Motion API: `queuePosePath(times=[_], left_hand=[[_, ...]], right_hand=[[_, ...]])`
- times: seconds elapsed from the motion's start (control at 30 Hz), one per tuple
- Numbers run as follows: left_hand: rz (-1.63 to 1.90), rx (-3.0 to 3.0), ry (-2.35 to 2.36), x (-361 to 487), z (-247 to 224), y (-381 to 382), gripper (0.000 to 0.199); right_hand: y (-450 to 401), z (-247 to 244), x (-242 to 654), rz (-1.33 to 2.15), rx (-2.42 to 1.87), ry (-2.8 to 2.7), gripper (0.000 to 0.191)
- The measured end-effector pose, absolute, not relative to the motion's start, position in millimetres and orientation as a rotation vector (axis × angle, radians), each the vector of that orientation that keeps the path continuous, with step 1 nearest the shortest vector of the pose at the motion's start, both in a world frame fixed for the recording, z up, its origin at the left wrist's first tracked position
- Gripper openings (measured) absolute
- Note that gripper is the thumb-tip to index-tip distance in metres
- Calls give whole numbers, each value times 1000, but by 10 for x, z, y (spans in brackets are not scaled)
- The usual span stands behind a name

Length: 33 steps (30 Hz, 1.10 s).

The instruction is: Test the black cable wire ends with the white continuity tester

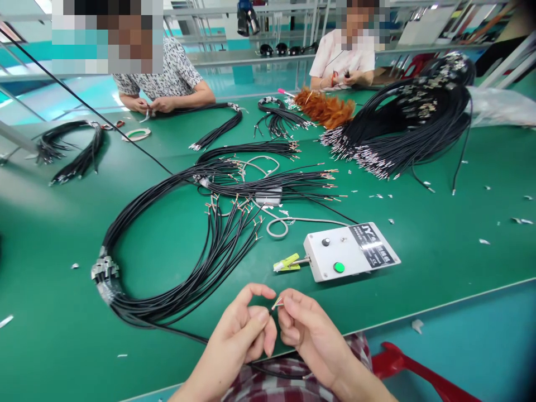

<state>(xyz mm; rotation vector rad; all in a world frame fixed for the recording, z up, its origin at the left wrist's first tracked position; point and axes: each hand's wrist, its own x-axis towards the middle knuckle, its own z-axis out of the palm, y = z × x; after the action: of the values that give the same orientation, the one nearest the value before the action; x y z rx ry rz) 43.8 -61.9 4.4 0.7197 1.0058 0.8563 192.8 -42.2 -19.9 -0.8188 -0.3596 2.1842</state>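
Note:
My left hand is closed around a black cable near its stripped end. From that end, thin coloured wires fan out, and my right hand pinches them between thumb and fingertips. Both hands are close together above the table's front edge, over my lap. A large looped bundle of black cables lies to the left, its wire ends splayed toward the middle. Beyond my hands sits a white control box with a green button and a knob. A yellow-green piece is attached to its left side.
More black cable bundles lie across the green table. A large heap of cables rests at back right, beside brown feathery material. Two people work opposite. A red stool stands at lower right.

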Motion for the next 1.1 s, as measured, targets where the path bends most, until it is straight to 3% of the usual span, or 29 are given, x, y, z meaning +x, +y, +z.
queuePosePath(times=[0.3, 0.73, 0.87, 0.97, 1.03, 1.1], left_hand=[[880, 647, 967, 412, 40, -634, 36], [891, 692, 993, 429, 23, -657, 35], [920, 677, 1001, 437, -6, -667, 35], [936, 663, 986, 438, -37, -673, 35], [941, 669, 980, 434, -50, -680, 35], [959, 682, 993, 429, -52, -689, 35]], right_hand=[[-559, -228, 1842, 2237, -781, -295, 38], [-502, -199, 1883, 1796, -1105, -804, 30], [-515, -225, 1885, 1449, -1204, -1142, 19], [-511, -248, 1938, 889, -1135, -1625, 11], [-482, -248, 2000, 516, -1029, -1898, 21], [-448, -231, 2060, 351, -970, -1971, 30]])
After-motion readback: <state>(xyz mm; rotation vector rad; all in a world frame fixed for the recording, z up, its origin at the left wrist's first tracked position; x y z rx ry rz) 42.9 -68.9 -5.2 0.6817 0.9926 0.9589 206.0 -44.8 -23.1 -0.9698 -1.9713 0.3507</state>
